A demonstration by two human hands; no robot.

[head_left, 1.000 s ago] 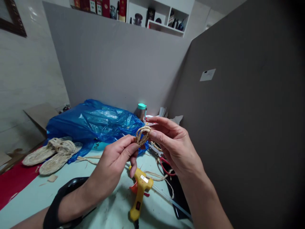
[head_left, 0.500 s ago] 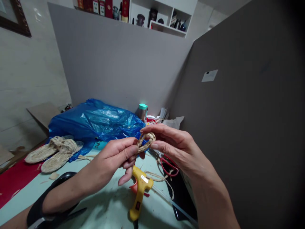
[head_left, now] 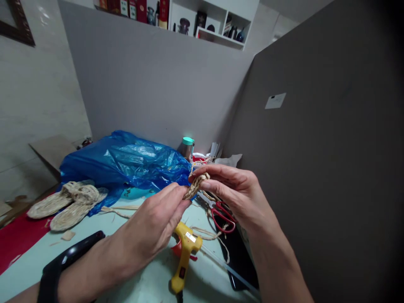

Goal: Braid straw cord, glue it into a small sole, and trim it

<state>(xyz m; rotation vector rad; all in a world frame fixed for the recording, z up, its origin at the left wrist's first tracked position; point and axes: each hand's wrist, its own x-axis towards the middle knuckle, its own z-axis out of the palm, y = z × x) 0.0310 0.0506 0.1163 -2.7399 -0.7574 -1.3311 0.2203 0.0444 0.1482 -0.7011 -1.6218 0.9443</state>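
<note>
Both hands hold a small braided straw loop in the air above the table. My left hand pinches its lower end between thumb and fingers. My right hand grips its upper end with thumb and forefinger, the other fingers curled beneath. The loop is squeezed narrow and tilts up to the right. A black band sits on my left wrist.
A yellow glue gun lies below my hands on the pale green table, with red-handled scissors and loose straw strands beside it. A blue plastic bag lies behind, two woven straw soles at left. Grey partitions stand behind and right.
The braided loop has been squeezed from an open ring into a narrow flattened shape. My left hand's fingers have closed in and the hands have drawn closer together.
</note>
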